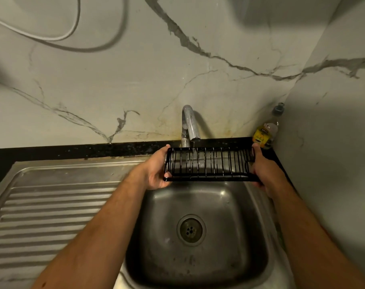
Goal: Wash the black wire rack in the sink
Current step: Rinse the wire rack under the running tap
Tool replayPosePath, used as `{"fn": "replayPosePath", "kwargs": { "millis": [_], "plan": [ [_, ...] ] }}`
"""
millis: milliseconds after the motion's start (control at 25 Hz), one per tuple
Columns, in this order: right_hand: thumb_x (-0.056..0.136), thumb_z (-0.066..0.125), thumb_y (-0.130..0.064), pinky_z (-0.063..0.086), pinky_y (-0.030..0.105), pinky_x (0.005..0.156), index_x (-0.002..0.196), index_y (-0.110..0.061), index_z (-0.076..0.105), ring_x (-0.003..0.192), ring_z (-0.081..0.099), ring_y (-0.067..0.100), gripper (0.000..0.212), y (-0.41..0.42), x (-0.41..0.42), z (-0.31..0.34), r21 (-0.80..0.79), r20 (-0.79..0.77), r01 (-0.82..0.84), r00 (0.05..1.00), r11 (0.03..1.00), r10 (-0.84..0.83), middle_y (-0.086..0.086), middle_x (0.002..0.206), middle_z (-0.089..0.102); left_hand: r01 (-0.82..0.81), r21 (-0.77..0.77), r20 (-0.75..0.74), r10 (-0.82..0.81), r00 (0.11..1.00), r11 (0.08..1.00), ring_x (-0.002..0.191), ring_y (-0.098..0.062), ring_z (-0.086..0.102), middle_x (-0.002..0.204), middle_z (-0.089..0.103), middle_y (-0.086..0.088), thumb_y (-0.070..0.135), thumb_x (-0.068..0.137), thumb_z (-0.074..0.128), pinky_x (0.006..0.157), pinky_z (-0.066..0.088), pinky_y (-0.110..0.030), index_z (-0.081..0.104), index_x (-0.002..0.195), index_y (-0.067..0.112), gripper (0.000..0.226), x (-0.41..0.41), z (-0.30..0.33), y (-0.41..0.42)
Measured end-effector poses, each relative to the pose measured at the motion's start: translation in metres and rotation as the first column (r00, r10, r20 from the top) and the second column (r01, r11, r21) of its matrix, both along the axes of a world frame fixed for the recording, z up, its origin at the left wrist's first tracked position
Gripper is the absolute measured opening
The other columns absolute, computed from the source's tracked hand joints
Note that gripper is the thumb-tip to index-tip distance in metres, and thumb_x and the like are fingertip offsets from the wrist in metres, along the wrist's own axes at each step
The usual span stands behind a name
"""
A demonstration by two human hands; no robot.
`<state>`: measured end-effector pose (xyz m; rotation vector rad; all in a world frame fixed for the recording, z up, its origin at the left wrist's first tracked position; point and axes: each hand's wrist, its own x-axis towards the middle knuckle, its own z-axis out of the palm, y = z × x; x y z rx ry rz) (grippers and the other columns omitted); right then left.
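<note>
Rack (pixel 210 164) long axis runs left-right beneath faucet (pixel 191 124), left hand (pixel 157 170) and right hand (pixel 263 170) each grasping one short end.

Grey-veined marble-look walls (pixel 135 80) meet in a dim corner above a black counter strip (pixel 73 150).

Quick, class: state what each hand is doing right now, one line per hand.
Left hand: grips the left end of the black wire rack.
Right hand: grips the rack's right end.
</note>
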<state>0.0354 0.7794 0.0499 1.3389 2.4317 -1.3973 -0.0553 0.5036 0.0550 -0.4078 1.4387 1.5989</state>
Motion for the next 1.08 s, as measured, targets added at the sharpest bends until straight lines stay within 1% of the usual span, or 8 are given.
{"fn": "replayPosePath", "kwargs": {
  "millis": [120, 280, 520, 720, 840, 880, 960, 1080],
  "plan": [
    [0.092, 0.021, -0.076, 0.043, 0.037, 0.061, 0.074, -0.015, 0.053, 0.053, 0.051, 0.023, 0.071, 0.007, 0.012, -0.012, -0.068, -0.016, 0.055, 0.998, 0.996, -0.056, 0.011, 0.064, 0.055, 0.040, -0.043, -0.033, -0.041, 0.999, 0.998, 0.036, -0.006, 0.038, 0.057, 0.051, 0.004, 0.073, 0.097, 0.038, 0.031, 0.036, -0.015, 0.057, 0.071, 0.019, 0.064, 0.003, 0.005, 0.014],
    [0.088, 0.026, -0.080, 0.036, 0.032, 0.050, 0.069, -0.016, 0.054, 0.050, 0.047, 0.019, 0.072, 0.008, 0.022, -0.017, -0.224, -0.031, 0.159, 0.985, 0.962, -0.170, 0.005, 0.057, 0.049, 0.034, -0.079, -0.068, -0.039, 0.997, 0.996, 0.041, -0.005, 0.040, 0.063, 0.055, 0.005, 0.072, 0.097, 0.042, 0.034, 0.037, -0.016, 0.059, 0.086, 0.021, 0.055, 0.003, 0.012, 0.021],
    [0.089, 0.025, -0.079, 0.035, 0.032, 0.051, 0.071, -0.018, 0.054, 0.053, 0.045, 0.018, 0.070, 0.005, 0.025, -0.020, -0.247, -0.050, 0.158, 0.983, 0.956, -0.175, 0.005, 0.058, 0.049, 0.056, -0.137, -0.108, -0.071, 0.992, 0.989, 0.039, -0.004, 0.043, 0.071, 0.056, 0.005, 0.074, 0.096, 0.041, 0.036, 0.037, -0.016, 0.059, 0.098, 0.021, 0.056, 0.004, 0.016, 0.024],
    [0.084, 0.025, -0.084, 0.041, 0.024, 0.045, 0.087, -0.017, 0.059, 0.062, 0.055, 0.018, 0.076, -0.010, 0.019, -0.031, -0.238, -0.002, 0.108, 0.994, 0.965, -0.112, 0.010, 0.092, 0.064, 0.015, -0.124, -0.081, -0.025, 0.996, 0.992, 0.040, -0.006, 0.042, 0.065, 0.054, 0.004, 0.069, 0.098, 0.041, 0.035, 0.035, -0.017, 0.058, 0.080, 0.020, 0.055, 0.010, 0.002, -0.004],
    [0.100, 0.028, -0.060, 0.038, 0.017, 0.042, 0.111, -0.037, 0.053, 0.071, 0.054, 0.018, 0.035, -0.027, 0.012, -0.028, -0.161, -0.032, 0.002, 0.999, 0.987, -0.007, 0.010, 0.122, 0.056, -0.044, -0.149, -0.082, 0.032, 0.996, 0.988, 0.044, -0.006, 0.039, 0.069, 0.054, 0.002, 0.070, 0.096, 0.043, 0.037, 0.034, -0.019, 0.058, 0.087, 0.016, 0.056, 0.009, -0.008, -0.027],
    [0.102, 0.031, -0.051, 0.039, 0.017, 0.040, 0.122, -0.043, 0.051, 0.076, 0.055, 0.019, 0.029, -0.032, 0.010, -0.024, -0.156, -0.066, -0.021, 0.998, 0.988, 0.010, 0.007, 0.124, 0.054, -0.060, -0.151, -0.079, 0.048, 0.996, 0.987, 0.046, -0.006, 0.038, 0.068, 0.053, 0.002, 0.070, 0.096, 0.043, 0.038, 0.034, -0.018, 0.058, 0.088, 0.015, 0.057, 0.009, -0.011, -0.034],
    [0.102, 0.036, -0.051, 0.043, 0.018, 0.039, 0.124, -0.042, 0.051, 0.083, 0.058, 0.021, 0.028, -0.044, 0.007, -0.017, -0.170, -0.120, -0.031, 0.993, 0.985, 0.010, 0.006, 0.112, 0.056, -0.077, -0.135, -0.075, 0.068, 0.995, 0.988, 0.046, -0.006, 0.036, 0.062, 0.052, 0.003, 0.069, 0.097, 0.041, 0.040, 0.032, -0.017, 0.058, 0.081, 0.017, 0.057, 0.011, -0.015, -0.047],
    [0.093, 0.035, -0.072, 0.055, 0.028, 0.056, 0.102, -0.020, 0.060, 0.069, 0.063, 0.019, 0.059, -0.059, -0.001, -0.018, -0.122, -0.116, -0.033, 0.993, 0.992, 0.019, 0.007, 0.094, 0.064, -0.099, -0.106, -0.081, 0.091, 0.993, 0.989, 0.041, -0.007, 0.036, 0.055, 0.048, 0.004, 0.064, 0.098, 0.038, 0.040, 0.032, -0.017, 0.057, 0.067, 0.018, 0.058, 0.018, -0.018, -0.060]
  ]
}}
